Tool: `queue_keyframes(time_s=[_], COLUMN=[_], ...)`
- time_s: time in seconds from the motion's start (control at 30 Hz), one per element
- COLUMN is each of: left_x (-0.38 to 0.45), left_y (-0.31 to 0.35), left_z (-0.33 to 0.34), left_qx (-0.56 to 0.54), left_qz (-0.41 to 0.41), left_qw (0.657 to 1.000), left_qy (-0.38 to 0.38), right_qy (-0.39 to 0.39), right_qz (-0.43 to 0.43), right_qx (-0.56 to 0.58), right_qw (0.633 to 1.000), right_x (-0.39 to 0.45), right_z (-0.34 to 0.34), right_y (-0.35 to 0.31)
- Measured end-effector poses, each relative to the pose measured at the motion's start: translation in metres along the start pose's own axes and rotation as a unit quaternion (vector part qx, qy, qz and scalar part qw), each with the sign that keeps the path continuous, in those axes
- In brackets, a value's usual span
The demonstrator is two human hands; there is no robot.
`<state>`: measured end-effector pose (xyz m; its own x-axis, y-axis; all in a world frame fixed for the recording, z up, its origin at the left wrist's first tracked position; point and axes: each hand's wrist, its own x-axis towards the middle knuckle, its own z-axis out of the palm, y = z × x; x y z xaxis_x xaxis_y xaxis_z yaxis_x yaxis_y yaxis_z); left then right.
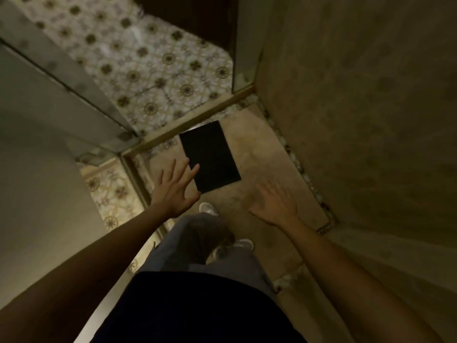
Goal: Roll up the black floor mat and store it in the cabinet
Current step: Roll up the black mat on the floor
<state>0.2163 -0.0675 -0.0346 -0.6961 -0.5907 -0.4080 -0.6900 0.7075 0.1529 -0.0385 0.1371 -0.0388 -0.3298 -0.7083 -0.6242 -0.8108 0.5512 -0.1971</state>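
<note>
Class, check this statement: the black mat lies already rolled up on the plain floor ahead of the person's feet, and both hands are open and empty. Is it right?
One detail is wrong. The head view shows the mat lying flat and unrolled, not rolled up. The rest stands: it is on the plain floor ahead of the feet, and the left hand and right hand are open and empty.

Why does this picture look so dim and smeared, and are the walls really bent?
Head view: light is low and yellowish; the right hand is motion-blurred, the left hand sharper; the mat shows as featureless black; the wide lens bows the walls.
</note>
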Motion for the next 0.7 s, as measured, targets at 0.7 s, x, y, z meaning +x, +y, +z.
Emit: queue_keyframes(time_s=[0.7], left_x=[0.081], left_y=[-0.027], left_z=[0.147], left_qx=[-0.171], left_qz=[-0.122], left_qw=[0.976], left_qy=[-0.048], right_qy=[-0.119], right_qz=[-0.139], right_qx=[-0.083], right_qw=[0.980], right_x=[0.201], right_z=[0.054], right_y=[-0.029])
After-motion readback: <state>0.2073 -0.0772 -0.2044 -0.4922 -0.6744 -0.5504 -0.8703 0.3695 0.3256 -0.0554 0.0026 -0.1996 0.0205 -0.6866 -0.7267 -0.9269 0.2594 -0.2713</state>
